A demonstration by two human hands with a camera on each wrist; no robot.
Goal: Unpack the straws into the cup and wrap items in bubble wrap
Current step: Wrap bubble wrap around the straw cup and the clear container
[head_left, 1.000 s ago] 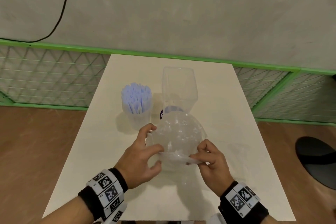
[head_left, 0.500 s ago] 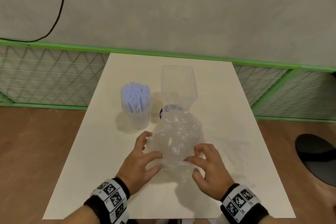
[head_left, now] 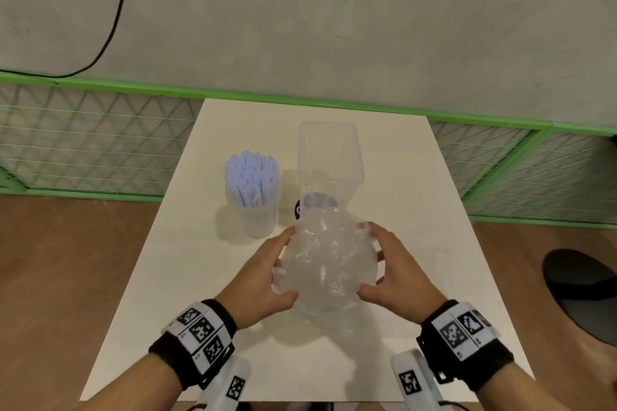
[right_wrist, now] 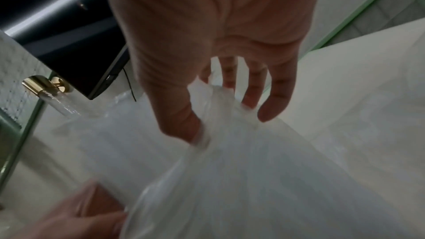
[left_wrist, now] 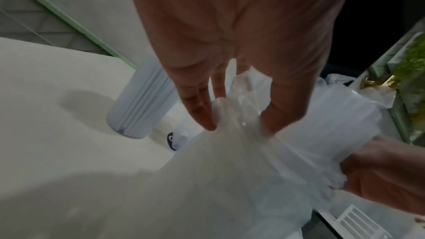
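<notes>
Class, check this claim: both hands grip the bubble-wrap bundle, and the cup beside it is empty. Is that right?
Not quite. Both the left hand and right hand do grip the bubble-wrap bundle, but the cup is full of straws, as the head view shows.

You stood in what looked like a staged recording space rather than a home. A plain white table (head_left: 417, 177) sat against a low green-framed mesh fence (head_left: 100, 143), with a bare grey wall (head_left: 334, 10) behind it and a loose black cable (head_left: 113, 10) hanging down that wall. The floor (head_left: 50, 277) was brown. You wore black wristbands with square printed markers (head_left: 200, 330), and white marked camera units sat under your wrists.
</notes>
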